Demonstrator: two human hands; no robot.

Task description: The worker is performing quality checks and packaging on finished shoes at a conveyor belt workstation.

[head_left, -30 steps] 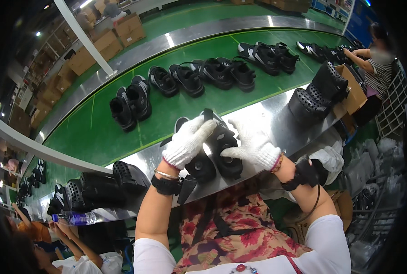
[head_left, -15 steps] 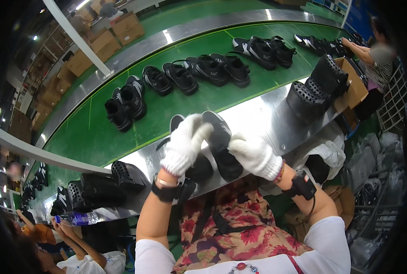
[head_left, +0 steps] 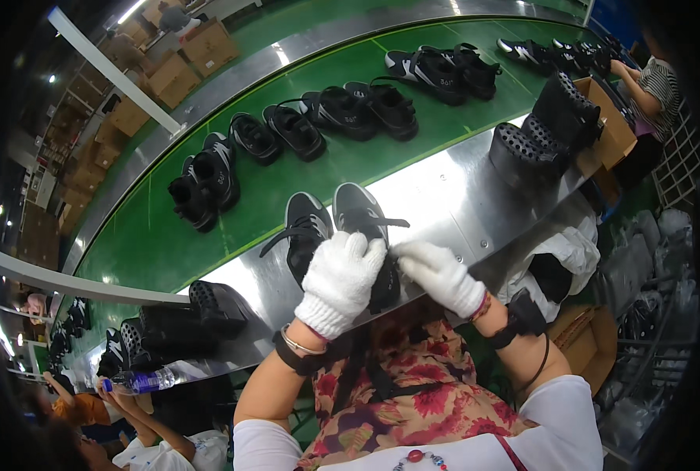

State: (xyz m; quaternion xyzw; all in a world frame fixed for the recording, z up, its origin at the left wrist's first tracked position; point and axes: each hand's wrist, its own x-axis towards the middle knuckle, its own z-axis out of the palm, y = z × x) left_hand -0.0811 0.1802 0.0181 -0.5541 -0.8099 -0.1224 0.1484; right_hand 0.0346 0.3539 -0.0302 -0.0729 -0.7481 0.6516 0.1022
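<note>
On the steel ledge (head_left: 436, 192) | pair's right black sneaker (head_left: 358, 210) lies heel to near edge, toe to far | left gloved hand (head_left: 340, 282) nearer, curled over it; right gloved hand (head_left: 442, 275) alongside | grips unclear

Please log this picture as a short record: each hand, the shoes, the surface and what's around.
Left hand: white glove, lying over the right shoe; grip partly hidden
Right hand: white glove, fingertips at that shoe's right side; contact unclear
Left shoe: black, beside the other, toes pointing away from the person
Surface: metal ledge along a green belt
On belt: more black shoes
Right end: open carton
Lower left: bottle
</note>
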